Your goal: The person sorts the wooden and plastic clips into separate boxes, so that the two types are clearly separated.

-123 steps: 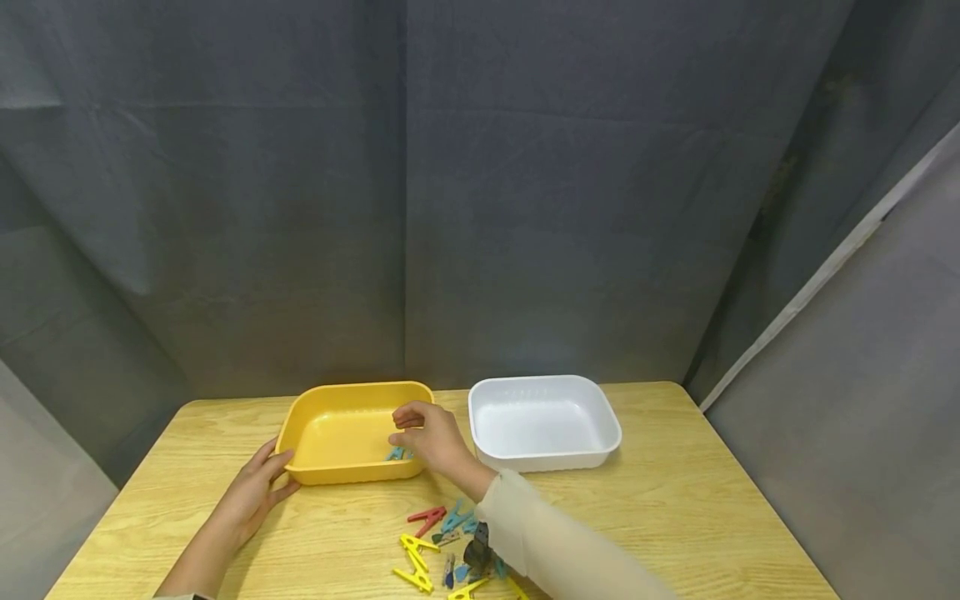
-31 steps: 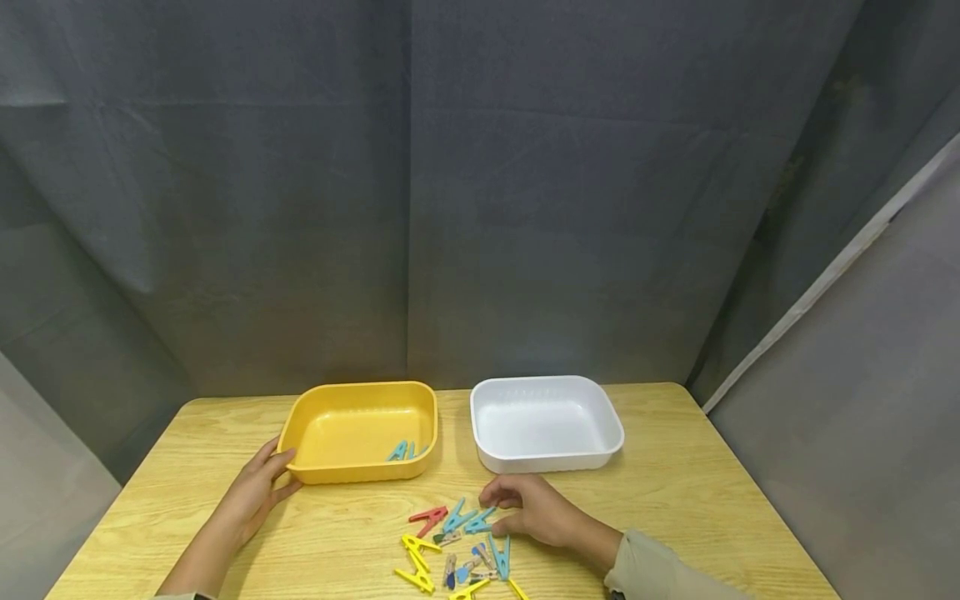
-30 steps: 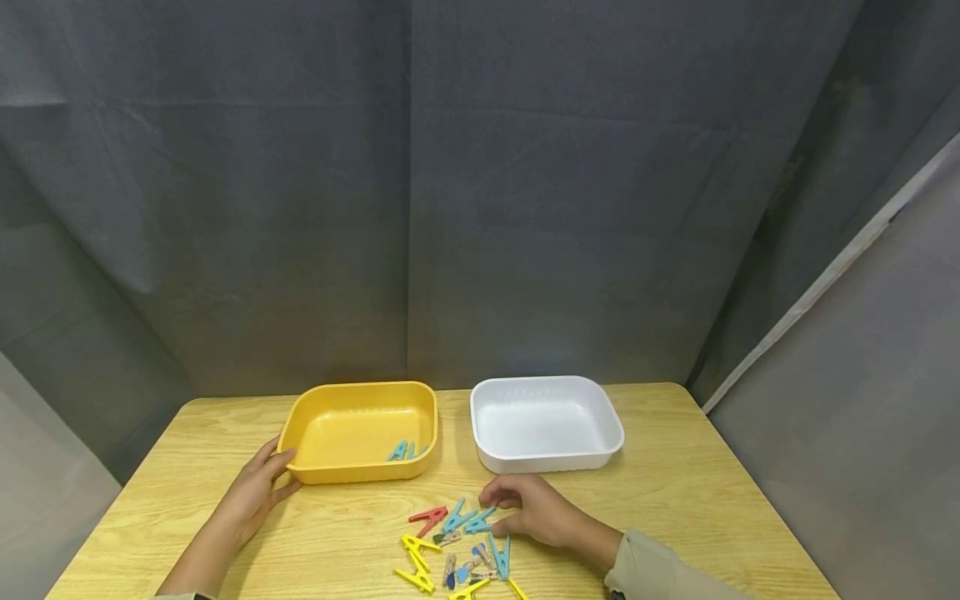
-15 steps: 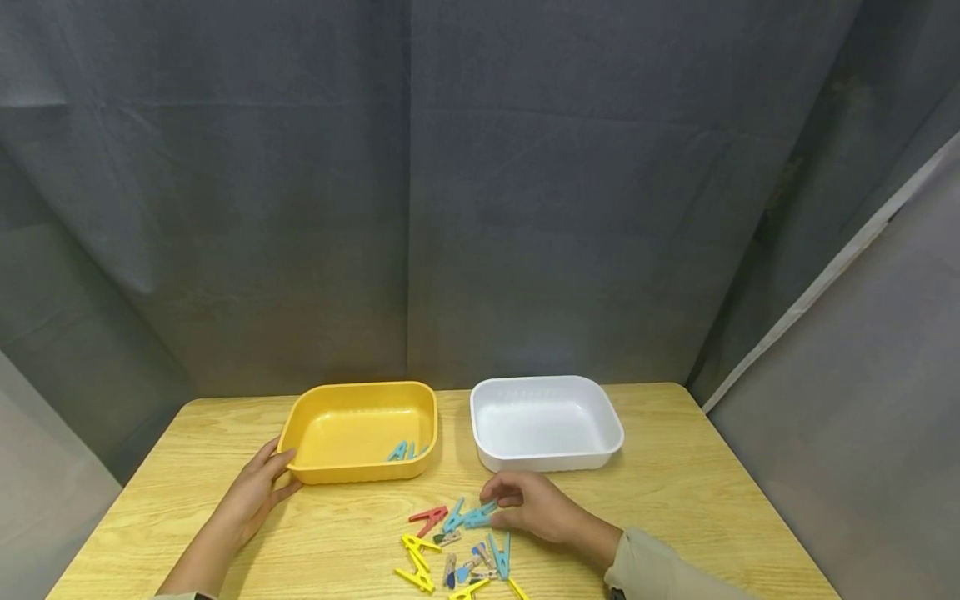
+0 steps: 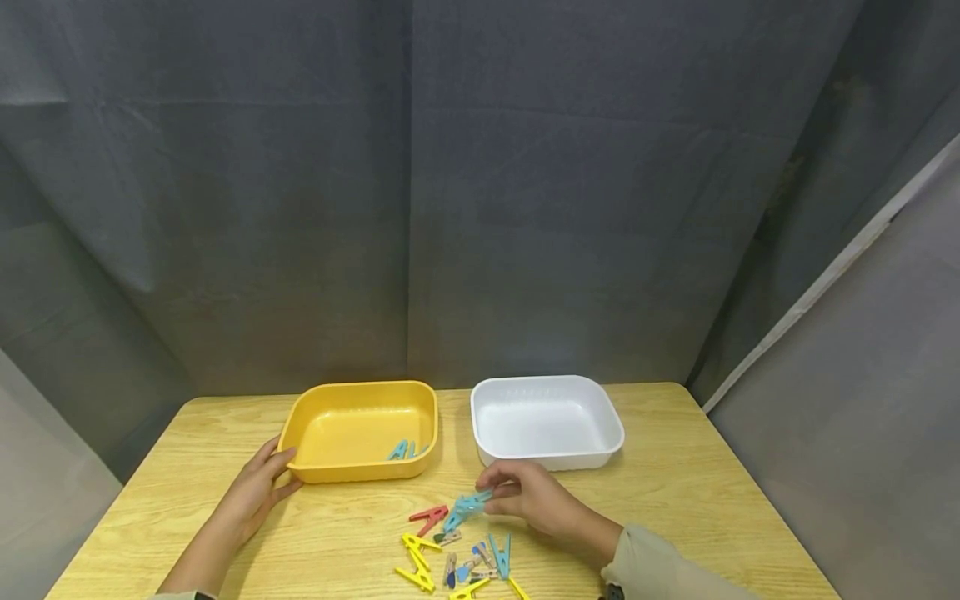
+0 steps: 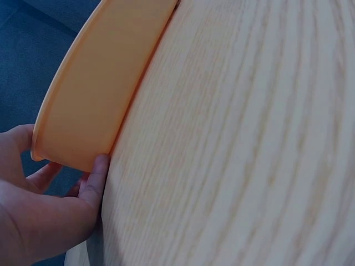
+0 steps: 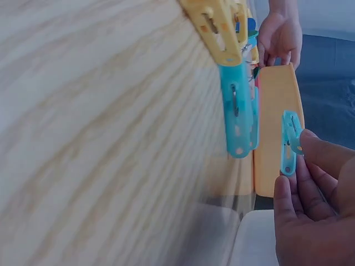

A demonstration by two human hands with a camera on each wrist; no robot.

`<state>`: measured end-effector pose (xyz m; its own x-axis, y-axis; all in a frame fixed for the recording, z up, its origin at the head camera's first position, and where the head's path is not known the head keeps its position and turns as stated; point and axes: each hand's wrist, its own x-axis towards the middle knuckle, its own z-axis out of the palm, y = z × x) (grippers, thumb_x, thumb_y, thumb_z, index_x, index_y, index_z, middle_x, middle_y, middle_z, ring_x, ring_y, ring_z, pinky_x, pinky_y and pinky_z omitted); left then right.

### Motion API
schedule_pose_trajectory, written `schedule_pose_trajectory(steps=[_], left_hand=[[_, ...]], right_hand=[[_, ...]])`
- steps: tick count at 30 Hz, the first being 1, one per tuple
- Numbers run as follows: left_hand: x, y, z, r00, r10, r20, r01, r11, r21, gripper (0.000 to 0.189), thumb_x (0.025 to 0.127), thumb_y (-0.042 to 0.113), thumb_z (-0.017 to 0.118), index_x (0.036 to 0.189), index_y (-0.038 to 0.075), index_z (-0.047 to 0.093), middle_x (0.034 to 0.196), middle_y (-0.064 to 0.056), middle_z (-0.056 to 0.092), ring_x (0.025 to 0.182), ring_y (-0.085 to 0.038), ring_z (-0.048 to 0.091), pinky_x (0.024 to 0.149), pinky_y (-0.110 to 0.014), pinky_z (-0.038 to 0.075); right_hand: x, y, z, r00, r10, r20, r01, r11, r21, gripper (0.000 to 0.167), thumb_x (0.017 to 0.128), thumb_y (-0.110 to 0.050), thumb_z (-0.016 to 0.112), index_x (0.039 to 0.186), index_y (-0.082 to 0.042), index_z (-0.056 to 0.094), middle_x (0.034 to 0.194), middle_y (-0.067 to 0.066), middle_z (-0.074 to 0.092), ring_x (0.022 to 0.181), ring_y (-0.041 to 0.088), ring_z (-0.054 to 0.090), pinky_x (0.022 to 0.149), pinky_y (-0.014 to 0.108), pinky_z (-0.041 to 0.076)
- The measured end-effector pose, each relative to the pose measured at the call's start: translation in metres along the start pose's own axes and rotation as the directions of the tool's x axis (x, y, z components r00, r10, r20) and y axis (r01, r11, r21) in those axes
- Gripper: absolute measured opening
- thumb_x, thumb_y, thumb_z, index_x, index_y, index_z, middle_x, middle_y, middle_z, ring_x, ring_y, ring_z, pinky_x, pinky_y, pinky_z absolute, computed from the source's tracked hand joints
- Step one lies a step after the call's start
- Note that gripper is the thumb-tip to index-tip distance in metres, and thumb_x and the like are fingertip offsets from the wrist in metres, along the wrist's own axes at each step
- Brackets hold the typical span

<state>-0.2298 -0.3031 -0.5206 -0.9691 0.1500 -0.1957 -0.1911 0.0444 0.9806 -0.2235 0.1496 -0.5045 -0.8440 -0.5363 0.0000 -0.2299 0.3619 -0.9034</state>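
Observation:
In the head view my right hand (image 5: 536, 504) pinches a light-blue clothespin (image 5: 476, 501) between thumb and fingers. The right wrist view shows this clothespin (image 7: 288, 155) off the table. Close by lies another blue clothespin (image 5: 453, 522), partly overlapped by the held one in the head view. My left hand (image 5: 251, 493) holds the left corner of a yellow tray (image 5: 352, 475). In the left wrist view, one finger is at the tray's rim and the thumb is low on its wall (image 6: 97, 88). Blue clothespins (image 5: 398, 451) lie inside its right front corner.
A white tray (image 5: 551, 461) stands right of the yellow one. Between the hands lie a red clothespin (image 5: 429, 518), several yellow clothespins (image 5: 417, 575), a blue clothespin (image 5: 501, 560) and small wooden pegs (image 5: 450, 570) with coloured shapes. A dark grey curtain (image 5: 480, 250) hangs behind the table.
Earlier, my right hand was over the yellow tray, then went down to the pile. Since then it has pinched a blue clothespin and raised it slightly. My left hand stays at the tray.

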Motion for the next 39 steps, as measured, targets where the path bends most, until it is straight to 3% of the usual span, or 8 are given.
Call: schedule_pose_trajectory(steps=[15,25,28,35,39], left_hand=[[0.001,-0.003,-0.001,1.000,0.007,0.003,-0.007,1.000,0.002,0.072,0.112,0.039,0.042,0.165,0.008,0.006,0.169,-0.020,0.010,0.155,-0.044,0.014,0.123,-0.060,0.031],[0.001,-0.002,-0.001,1.000,0.001,-0.002,-0.001,1.000,-0.002,0.073,0.112,0.040,0.043,0.165,0.008,0.006,0.169,-0.019,0.011,0.155,-0.043,0.015,0.123,-0.058,0.033],[0.000,-0.001,-0.001,1.000,0.012,0.003,-0.012,1.000,-0.001,0.071,0.112,0.039,0.042,0.165,0.007,0.006,0.168,-0.020,0.012,0.154,-0.043,0.016,0.123,-0.059,0.032],[0.000,-0.002,-0.001,1.000,0.020,0.010,-0.020,1.000,-0.003,0.071,0.113,0.038,0.042,0.165,0.006,0.006,0.168,-0.021,0.011,0.154,-0.044,0.015,0.123,-0.061,0.031],[0.001,-0.002,-0.001,1.000,0.010,0.002,-0.010,1.000,-0.006,0.071,0.113,0.038,0.042,0.165,0.006,0.006,0.168,-0.021,0.011,0.155,-0.044,0.015,0.123,-0.059,0.031]], right_hand=[[0.021,-0.020,0.012,0.997,-0.068,-0.021,0.069,0.997,0.034,0.025,0.091,-0.012,0.079,0.115,-0.008,0.072,0.115,0.005,0.072,0.114,0.027,0.068,0.100,0.030,0.058],[0.040,-0.027,0.020,0.992,-0.110,-0.056,0.113,0.992,0.055,0.027,0.093,-0.010,0.078,0.117,-0.003,0.070,0.118,0.010,0.071,0.115,0.030,0.068,0.102,0.035,0.058],[0.046,-0.030,0.023,0.991,-0.111,-0.073,0.114,0.992,0.049,0.029,0.093,-0.010,0.078,0.119,-0.002,0.070,0.118,0.010,0.071,0.115,0.028,0.068,0.102,0.031,0.058],[0.057,-0.041,0.029,0.985,-0.126,-0.113,0.135,0.988,0.070,0.026,0.093,-0.004,0.076,0.118,0.002,0.069,0.120,0.016,0.071,0.116,0.035,0.066,0.104,0.048,0.056],[0.067,-0.039,0.032,0.980,-0.138,-0.140,0.146,0.988,0.052,0.025,0.092,-0.007,0.078,0.115,-0.002,0.071,0.116,0.011,0.072,0.114,0.030,0.068,0.102,0.041,0.058]])
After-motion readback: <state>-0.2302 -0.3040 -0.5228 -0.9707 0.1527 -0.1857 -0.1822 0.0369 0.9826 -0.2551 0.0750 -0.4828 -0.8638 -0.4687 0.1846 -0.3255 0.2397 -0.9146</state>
